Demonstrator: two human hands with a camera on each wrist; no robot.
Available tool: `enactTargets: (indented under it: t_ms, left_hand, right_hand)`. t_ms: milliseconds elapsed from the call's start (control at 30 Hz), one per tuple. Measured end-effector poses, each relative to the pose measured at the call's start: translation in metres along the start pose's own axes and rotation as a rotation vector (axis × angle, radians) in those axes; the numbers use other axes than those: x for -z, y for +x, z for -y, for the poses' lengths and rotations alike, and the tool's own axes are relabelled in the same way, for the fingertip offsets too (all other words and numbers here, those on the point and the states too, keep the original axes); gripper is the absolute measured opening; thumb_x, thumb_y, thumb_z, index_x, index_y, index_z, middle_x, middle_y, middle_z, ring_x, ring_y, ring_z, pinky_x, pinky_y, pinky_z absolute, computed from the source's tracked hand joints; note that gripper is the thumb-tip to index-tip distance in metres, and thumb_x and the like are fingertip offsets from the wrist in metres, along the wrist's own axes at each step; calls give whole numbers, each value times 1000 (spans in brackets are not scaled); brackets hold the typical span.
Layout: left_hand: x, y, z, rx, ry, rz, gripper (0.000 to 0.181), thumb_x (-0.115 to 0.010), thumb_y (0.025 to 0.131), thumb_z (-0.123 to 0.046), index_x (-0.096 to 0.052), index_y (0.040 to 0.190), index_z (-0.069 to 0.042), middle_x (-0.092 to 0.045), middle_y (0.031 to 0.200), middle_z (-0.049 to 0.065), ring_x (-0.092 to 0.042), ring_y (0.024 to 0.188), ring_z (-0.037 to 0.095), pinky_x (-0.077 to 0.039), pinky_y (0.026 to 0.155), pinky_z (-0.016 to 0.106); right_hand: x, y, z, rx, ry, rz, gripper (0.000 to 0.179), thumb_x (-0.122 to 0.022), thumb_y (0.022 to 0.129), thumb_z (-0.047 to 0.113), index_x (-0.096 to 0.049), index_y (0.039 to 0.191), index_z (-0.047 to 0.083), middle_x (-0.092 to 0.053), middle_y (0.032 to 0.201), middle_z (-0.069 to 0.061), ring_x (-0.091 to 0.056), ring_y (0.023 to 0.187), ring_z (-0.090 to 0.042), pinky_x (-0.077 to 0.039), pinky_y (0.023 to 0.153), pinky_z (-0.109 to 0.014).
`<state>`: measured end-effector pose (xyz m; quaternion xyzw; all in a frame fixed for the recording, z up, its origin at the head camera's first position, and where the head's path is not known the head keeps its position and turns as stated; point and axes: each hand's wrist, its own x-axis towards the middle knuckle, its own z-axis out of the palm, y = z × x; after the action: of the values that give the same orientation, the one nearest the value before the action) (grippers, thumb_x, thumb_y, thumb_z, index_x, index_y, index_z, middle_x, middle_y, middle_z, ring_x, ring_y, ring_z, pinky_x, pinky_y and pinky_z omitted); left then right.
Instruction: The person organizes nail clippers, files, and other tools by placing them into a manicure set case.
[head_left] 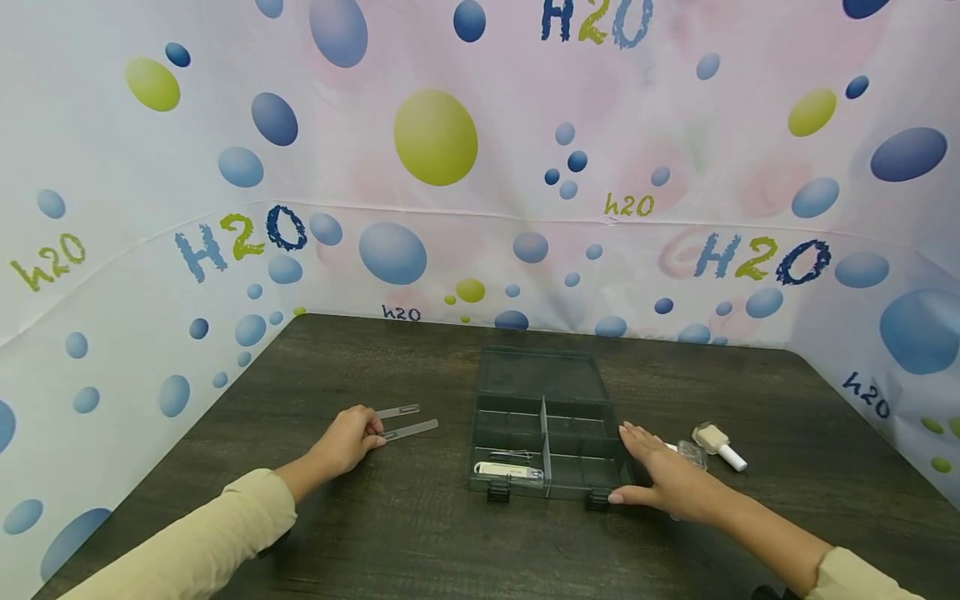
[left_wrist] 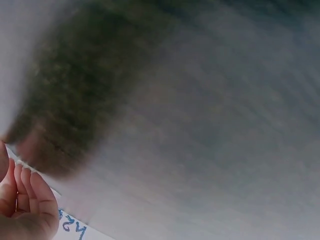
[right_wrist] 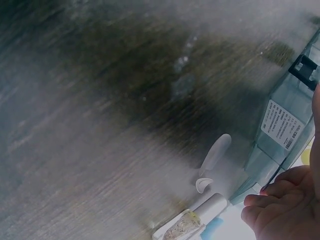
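Observation:
On the left of the table in the head view, my left hand [head_left: 347, 442] pinches the end of a slim pale nail file [head_left: 411, 430] between thumb and fingers. A second nail file [head_left: 397, 411] lies just behind it, its near end hidden by the fingers. My right hand [head_left: 671, 477] rests along the right side of a dark see-through divided case [head_left: 504, 493], fingers straight and thumb by the front right latch. The case's lid is folded back. Its front left compartment holds a nail clipper [head_left: 508, 472] and a thin metal piece [head_left: 512, 455].
Right of the case lies a cream nail polish bottle [head_left: 709, 437] with a white cap. Beside it, a clear bottle [head_left: 692, 453] is partly hidden by my right hand. A printed curtain [head_left: 465, 208] hangs behind the dark table [head_left: 360, 533].

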<state>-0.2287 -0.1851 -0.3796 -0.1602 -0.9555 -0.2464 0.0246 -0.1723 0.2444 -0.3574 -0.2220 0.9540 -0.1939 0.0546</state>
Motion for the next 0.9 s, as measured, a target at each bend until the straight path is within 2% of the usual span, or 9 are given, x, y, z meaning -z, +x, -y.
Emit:
enactTargets:
  t_ms: [233,633,900]
  left_hand:
    - [1,-1,0,-11,-8,-3,6,-65,83,-1,-59,81,0,-55,80,8,-51,70,13,-46,59,27]
    - [2,-1,2,-83,-5,-26,4,-64,83,0,-64,85,2,-60,80,9,-56,70,14,-49,60,27]
    - [2,-2,-1,-92,14,-21,4,-63,84,-1,-65,87,1,-59,81,7,-54,70,14,-49,61,28]
  right_hand:
    - [0,0,0,-8,5,9,100,-63,77,57,-28,140,-13,-23,146,-33,-24,131,-53,-30,100,-65]
    - [1,0,-1,-17,26,25,101,-64,77,56,-26,141,-12,-22,146,-34,-23,131,-55,-28,101,-66]
    - [1,1,0,-13,26,25,101,-64,77,56,-27,140,-13,-22,146,-34,-23,131,-55,-28,100,-66]
